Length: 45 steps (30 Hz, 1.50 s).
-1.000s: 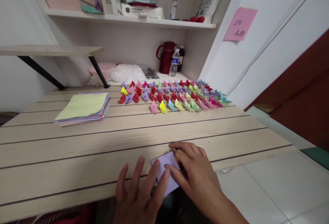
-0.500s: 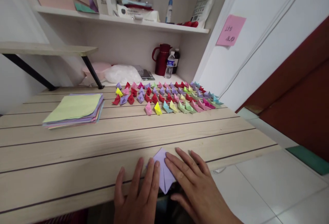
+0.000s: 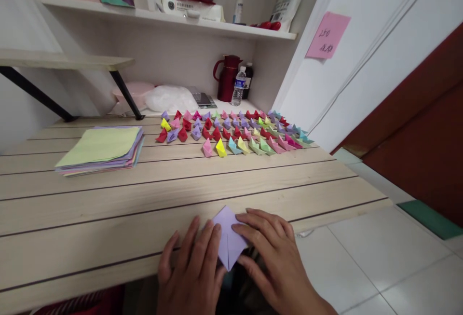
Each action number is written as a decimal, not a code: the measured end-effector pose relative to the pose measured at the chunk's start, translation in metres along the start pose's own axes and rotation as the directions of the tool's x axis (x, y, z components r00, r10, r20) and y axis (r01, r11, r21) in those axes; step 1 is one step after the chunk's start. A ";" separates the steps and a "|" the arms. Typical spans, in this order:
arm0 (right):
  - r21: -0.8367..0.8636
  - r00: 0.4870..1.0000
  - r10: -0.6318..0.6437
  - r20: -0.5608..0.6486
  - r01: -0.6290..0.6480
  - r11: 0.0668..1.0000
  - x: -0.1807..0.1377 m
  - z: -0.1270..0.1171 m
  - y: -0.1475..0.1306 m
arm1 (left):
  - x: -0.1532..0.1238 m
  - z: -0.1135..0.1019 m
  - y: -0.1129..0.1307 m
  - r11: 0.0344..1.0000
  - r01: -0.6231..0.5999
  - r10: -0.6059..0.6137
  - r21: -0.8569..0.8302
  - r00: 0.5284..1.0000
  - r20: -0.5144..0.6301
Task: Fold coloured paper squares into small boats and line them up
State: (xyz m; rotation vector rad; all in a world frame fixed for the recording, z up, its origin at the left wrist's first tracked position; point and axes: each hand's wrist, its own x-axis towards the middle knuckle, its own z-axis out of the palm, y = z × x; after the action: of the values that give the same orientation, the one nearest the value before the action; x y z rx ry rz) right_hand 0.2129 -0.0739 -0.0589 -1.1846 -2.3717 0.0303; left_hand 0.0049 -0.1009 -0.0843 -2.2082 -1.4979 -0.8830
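A purple sheet of origami paper (image 3: 227, 238), folded into a diamond with a slit down its lower middle, lies at the table's near edge. Its lower point juts past the edge. My left hand (image 3: 195, 262) rests its fingertips on the paper's left side, the thumb showing low beside the bottom corner. On the right side, my right hand (image 3: 273, 247) has the fingers on top and the thumb below at the paper's edge, gripping it. Several rows of small folded paper boats (image 3: 220, 147) in many colours stand farther back on the table.
A stack of coloured paper squares (image 3: 99, 146) lies at the left, near a raised shelf (image 3: 65, 60) on black legs. At the back stand a dark red jug (image 3: 227, 78) and a water bottle (image 3: 238, 86). A pink note (image 3: 328, 35) is stuck on the right wall.
My right fingers have bent and drawn back, and the thumb has come up to the paper's edge. More of the purple paper shows between my hands. The camera view has shifted slightly.
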 end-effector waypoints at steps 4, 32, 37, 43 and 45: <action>0.009 0.999 0.035 -0.019 -0.035 0.999 0.001 0.002 -0.003 | -0.003 -0.009 -0.017 0.982 -0.185 0.183 0.027 0.981 0.065; 0.053 0.996 0.047 0.079 -0.051 0.997 0.007 -0.009 -0.008 | 0.005 -0.021 -0.023 0.950 -0.228 0.229 -0.212 0.973 -0.020; 0.068 0.995 0.057 0.086 -0.063 0.996 0.007 -0.010 -0.007 | 0.013 -0.029 -0.031 0.925 -0.366 0.371 -0.105 0.928 0.027; 0.067 0.994 0.055 0.094 -0.062 0.996 0.005 -0.011 -0.006 | 0.005 -0.021 -0.034 0.936 -0.349 0.351 -0.036 0.931 0.099; 0.060 0.994 0.056 0.095 -0.062 0.996 0.005 -0.011 -0.006 | 0.002 -0.020 -0.034 0.922 -0.386 0.387 -0.031 0.914 0.124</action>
State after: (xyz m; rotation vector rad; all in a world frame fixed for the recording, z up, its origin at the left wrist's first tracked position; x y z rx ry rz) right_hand 0.2104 -0.0759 -0.0452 -1.2475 -2.3967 0.1826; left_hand -0.0318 -0.0974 -0.0701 -2.4842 -1.0440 -0.6274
